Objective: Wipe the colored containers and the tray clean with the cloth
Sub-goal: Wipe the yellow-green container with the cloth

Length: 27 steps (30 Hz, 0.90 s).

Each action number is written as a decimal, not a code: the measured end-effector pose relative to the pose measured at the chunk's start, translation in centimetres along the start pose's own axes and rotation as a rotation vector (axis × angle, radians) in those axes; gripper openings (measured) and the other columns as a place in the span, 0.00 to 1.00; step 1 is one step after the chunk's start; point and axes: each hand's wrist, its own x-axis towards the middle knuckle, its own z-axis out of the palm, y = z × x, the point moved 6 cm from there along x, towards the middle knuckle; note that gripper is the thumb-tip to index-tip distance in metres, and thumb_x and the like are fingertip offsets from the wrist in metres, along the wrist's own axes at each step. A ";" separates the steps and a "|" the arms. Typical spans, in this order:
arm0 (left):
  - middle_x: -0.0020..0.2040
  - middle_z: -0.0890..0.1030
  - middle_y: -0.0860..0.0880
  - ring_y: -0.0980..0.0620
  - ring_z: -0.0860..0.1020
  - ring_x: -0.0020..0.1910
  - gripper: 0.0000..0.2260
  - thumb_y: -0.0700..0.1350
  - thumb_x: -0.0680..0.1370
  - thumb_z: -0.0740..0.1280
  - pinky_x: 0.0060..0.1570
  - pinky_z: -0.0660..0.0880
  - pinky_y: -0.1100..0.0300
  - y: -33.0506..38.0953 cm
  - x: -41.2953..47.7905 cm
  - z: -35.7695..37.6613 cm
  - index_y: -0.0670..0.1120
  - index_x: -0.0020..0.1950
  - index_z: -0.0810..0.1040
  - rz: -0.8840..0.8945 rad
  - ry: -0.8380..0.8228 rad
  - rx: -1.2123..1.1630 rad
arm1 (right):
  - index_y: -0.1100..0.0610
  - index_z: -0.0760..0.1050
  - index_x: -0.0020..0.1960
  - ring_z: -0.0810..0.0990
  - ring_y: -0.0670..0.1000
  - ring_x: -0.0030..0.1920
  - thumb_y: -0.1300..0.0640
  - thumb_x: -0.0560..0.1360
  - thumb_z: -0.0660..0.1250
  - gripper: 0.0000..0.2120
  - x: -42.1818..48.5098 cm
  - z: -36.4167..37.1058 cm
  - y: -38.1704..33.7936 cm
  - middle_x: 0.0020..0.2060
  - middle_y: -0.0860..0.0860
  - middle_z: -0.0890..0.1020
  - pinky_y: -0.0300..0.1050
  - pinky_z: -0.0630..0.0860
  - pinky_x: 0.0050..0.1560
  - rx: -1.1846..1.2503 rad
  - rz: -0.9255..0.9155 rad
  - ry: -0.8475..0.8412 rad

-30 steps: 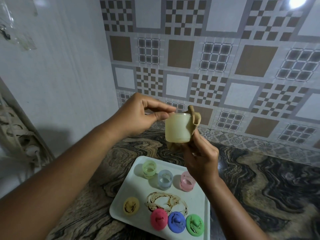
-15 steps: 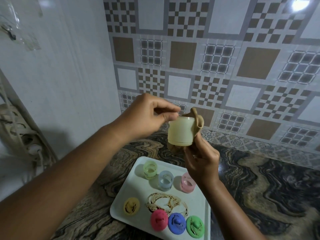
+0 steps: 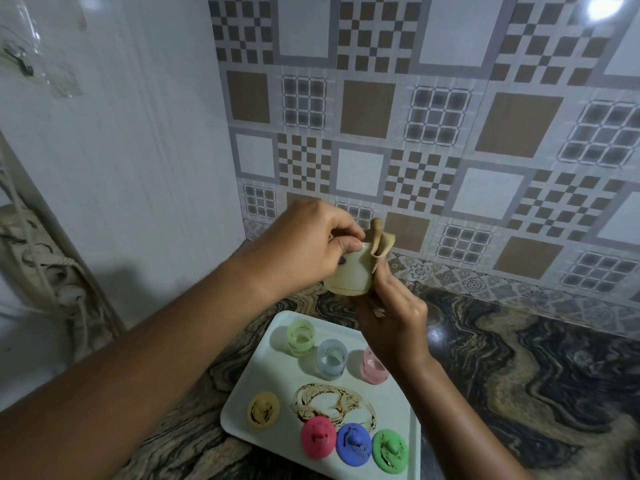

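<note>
My left hand grips the rim of a pale yellow container, held in the air above the tray. My right hand holds a tan cloth against the container's right side, with a fold sticking up past the rim. Below, a white tray carries a green container, a blue container and a pink container in a row. A brown smear marks the tray's middle. Yellow lid, pink lid, blue lid and green lid lie along its near edge.
The tray sits on a dark marbled counter that runs off to the right. A patterned tiled wall stands behind, a plain white wall to the left. Cords and a power strip hang at the far left.
My left hand has shifted over the container's rim, covering more of its top. The container has tilted slightly and the cloth has moved along its right side.
</note>
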 end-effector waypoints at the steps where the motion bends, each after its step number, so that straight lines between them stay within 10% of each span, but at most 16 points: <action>1: 0.51 0.85 0.54 0.63 0.81 0.47 0.10 0.43 0.76 0.73 0.46 0.72 0.79 -0.3 0.0 -0.2 0.48 0.57 0.84 -0.017 0.013 -0.031 | 0.75 0.72 0.67 0.85 0.64 0.54 0.67 0.70 0.77 0.29 0.0 -0.1 0.1 0.58 0.68 0.82 0.48 0.82 0.56 0.010 0.023 0.012; 8: 0.47 0.85 0.60 0.65 0.81 0.51 0.08 0.41 0.74 0.74 0.57 0.75 0.67 -3.6 0.1 -1.2 0.53 0.50 0.85 -0.149 -0.050 -0.228 | 0.75 0.71 0.68 0.86 0.60 0.54 0.53 0.81 0.68 0.27 1.0 -1.0 0.1 0.58 0.67 0.83 0.43 0.82 0.57 0.104 0.051 0.050; 13: 0.45 0.85 0.57 0.64 0.81 0.46 0.07 0.41 0.74 0.75 0.48 0.74 0.75 -2.4 0.5 -0.5 0.48 0.51 0.85 -0.094 0.025 -0.162 | 0.77 0.74 0.64 0.79 0.66 0.64 0.72 0.69 0.78 0.26 0.4 0.0 0.1 0.62 0.70 0.78 0.44 0.76 0.67 -0.093 -0.004 0.064; 19: 0.49 0.85 0.58 0.62 0.81 0.49 0.09 0.44 0.76 0.73 0.51 0.77 0.70 -3.0 0.6 -1.1 0.50 0.55 0.85 -0.106 0.042 -0.217 | 0.77 0.75 0.63 0.83 0.61 0.60 0.60 0.77 0.72 0.23 0.9 -1.2 -0.1 0.62 0.67 0.78 0.42 0.79 0.63 -0.034 -0.012 0.152; 27: 0.45 0.84 0.57 0.63 0.80 0.45 0.06 0.41 0.76 0.73 0.48 0.74 0.74 -2.4 0.8 -0.3 0.49 0.51 0.85 -0.046 0.064 -0.133 | 0.74 0.77 0.63 0.79 0.61 0.66 0.72 0.68 0.79 0.25 0.6 -0.7 0.1 0.63 0.70 0.78 0.42 0.75 0.68 -0.089 -0.042 0.092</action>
